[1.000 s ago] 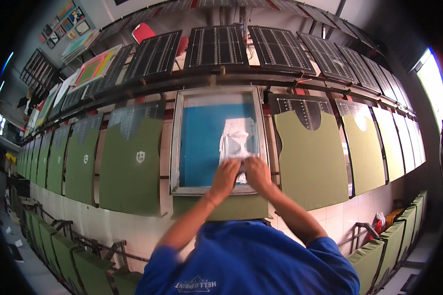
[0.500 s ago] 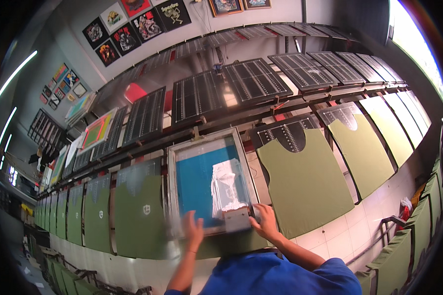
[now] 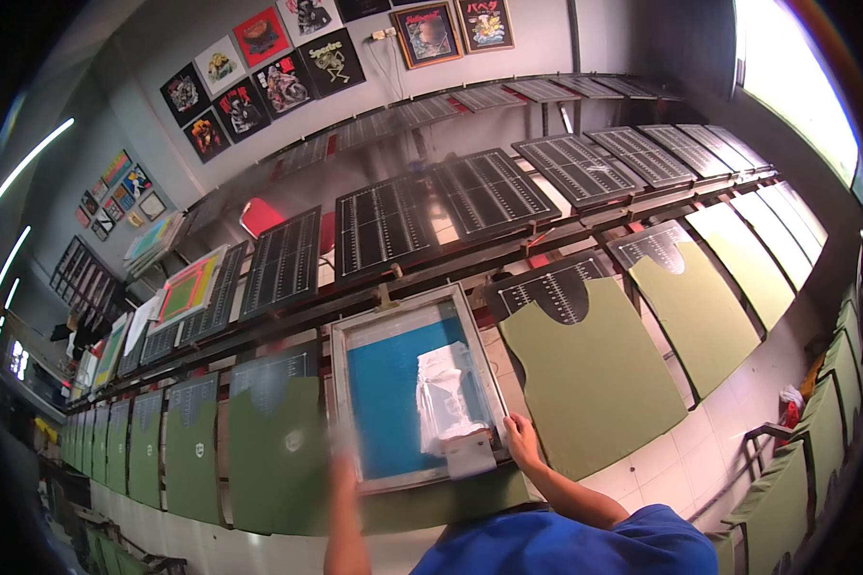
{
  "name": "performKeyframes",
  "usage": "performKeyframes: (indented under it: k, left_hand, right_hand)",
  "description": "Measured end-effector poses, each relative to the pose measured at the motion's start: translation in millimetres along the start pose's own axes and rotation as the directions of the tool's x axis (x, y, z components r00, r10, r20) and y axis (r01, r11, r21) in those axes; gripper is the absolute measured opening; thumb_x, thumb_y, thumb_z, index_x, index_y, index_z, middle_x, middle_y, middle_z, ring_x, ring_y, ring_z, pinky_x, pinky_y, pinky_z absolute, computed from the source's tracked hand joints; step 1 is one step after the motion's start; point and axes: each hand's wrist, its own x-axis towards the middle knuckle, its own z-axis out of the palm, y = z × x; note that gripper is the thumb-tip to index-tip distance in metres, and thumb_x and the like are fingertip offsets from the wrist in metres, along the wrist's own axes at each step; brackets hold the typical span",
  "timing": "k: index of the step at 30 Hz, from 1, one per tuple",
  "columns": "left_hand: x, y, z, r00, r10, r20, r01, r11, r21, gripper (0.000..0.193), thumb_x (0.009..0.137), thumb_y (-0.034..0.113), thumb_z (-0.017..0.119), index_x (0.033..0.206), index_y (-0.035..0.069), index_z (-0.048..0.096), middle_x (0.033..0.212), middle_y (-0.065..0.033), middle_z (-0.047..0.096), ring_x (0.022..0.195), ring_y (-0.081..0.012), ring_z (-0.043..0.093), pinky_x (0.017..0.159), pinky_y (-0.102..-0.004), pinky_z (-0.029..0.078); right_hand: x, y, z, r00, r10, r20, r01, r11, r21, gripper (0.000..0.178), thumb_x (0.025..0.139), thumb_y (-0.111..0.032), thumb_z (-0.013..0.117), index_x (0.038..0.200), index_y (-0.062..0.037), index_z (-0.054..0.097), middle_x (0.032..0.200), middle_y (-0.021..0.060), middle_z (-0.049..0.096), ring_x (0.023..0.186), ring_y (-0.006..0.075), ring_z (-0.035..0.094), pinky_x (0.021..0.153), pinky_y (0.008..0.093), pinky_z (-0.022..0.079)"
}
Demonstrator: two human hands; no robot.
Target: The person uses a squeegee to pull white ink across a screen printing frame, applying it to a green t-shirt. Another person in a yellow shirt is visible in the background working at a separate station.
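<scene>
A screen-printing frame (image 3: 498, 402) with blue mesh (image 3: 384, 393) lies over a green shirt panel (image 3: 431, 505) in front of me. White ink (image 3: 441, 388) is smeared on the right half of the mesh. A squeegee (image 3: 472, 456) with a pale grey face rests at the frame's lower right corner, with no hand on it. My right hand (image 3: 521, 441) grips the right rail of the frame near that corner. My left hand (image 3: 343, 470) is at the frame's lower left side, smeared by motion, so its fingers cannot be made out.
To the right, green shirt panels (image 3: 594, 374) lie on black boards; to the left, more panels (image 3: 192, 460) carry a small white print. Behind a long rail stand marked black boards (image 3: 384, 225). Another row of green panels (image 3: 786, 498) stands at the lower right.
My right hand has come down to the frame's right rail and closed on it. The left hand has moved left and lower, to the left rail. The whole view has tilted upward slightly.
</scene>
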Motion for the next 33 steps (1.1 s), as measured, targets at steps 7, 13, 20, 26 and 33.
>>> performKeyframes:
  k: [7, 13, 20, 26, 33]
  left_hand:
    - [-66, 76, 15, 0.997, 0.027, -0.071, -0.024, 0.999, 0.043, 0.055, 0.1, 0.049, 0.05, 0.077, -0.002, 0.052, 0.078, -0.0072, 0.051, 0.076, -0.0193, 0.046, 0.071, -0.0387, 0.04]
    - [-149, 126, 114, 0.981, 0.092, -0.168, -0.112, 0.987, -0.117, 0.045, 0.1, 0.04, 0.052, 0.077, 0.001, 0.047, 0.077, -0.0052, 0.044, 0.076, -0.0176, 0.04, 0.07, -0.0367, 0.037]
    - [-221, 237, 278, 0.994, 0.101, 0.045, -0.102, 0.995, 0.018, 0.048, 0.095, 0.041, 0.053, 0.096, -0.007, 0.061, 0.096, -0.0284, 0.063, 0.091, -0.0438, 0.06, 0.082, -0.0487, 0.046]
    - [-221, 232, 350, 0.996, 0.082, 0.025, -0.083, 0.994, 0.067, 0.044, 0.094, 0.038, 0.056, 0.089, -0.005, 0.061, 0.092, -0.0269, 0.062, 0.087, -0.0419, 0.06, 0.078, -0.0491, 0.046]
    - [-216, 281, 346, 0.998, 0.043, 0.043, -0.044, 0.999, 0.022, 0.045, 0.093, 0.038, 0.059, 0.103, -0.006, 0.063, 0.1, -0.0281, 0.063, 0.094, -0.0403, 0.061, 0.081, -0.0445, 0.047]
  right_hand:
    - [15, -24, -59, 0.99, 0.073, 0.122, -0.095, 0.978, 0.183, 0.041, 0.098, -0.022, 0.057, 0.128, 0.0053, 0.06, 0.107, 0.0039, 0.066, 0.094, 0.0117, 0.058, 0.086, 0.0236, 0.044]
    - [38, -59, -197, 0.994, 0.081, 0.077, -0.091, 0.987, 0.132, 0.036, 0.097, -0.017, 0.054, 0.124, 0.005, 0.064, 0.107, 0.0065, 0.069, 0.096, 0.0119, 0.061, 0.086, 0.0248, 0.047]
    - [100, -40, -389, 0.994, -0.03, -0.108, 0.038, 0.997, 0.071, 0.038, 0.094, -0.019, 0.058, 0.121, 0.0074, 0.065, 0.103, 0.0081, 0.069, 0.093, 0.0129, 0.061, 0.084, 0.0254, 0.046]
    - [159, -41, -436, 0.999, 0.032, -0.033, -0.031, 0.999, 0.037, 0.036, 0.093, -0.015, 0.058, 0.121, 0.0069, 0.064, 0.095, 0.0052, 0.069, 0.082, 0.011, 0.059, 0.075, 0.024, 0.047]
    - [188, -43, -432, 0.999, 0.032, 0.036, -0.035, 0.995, 0.094, 0.034, 0.093, -0.015, 0.057, 0.12, 0.0049, 0.066, 0.09, 0.0031, 0.066, 0.075, 0.0093, 0.055, 0.068, 0.0229, 0.043]
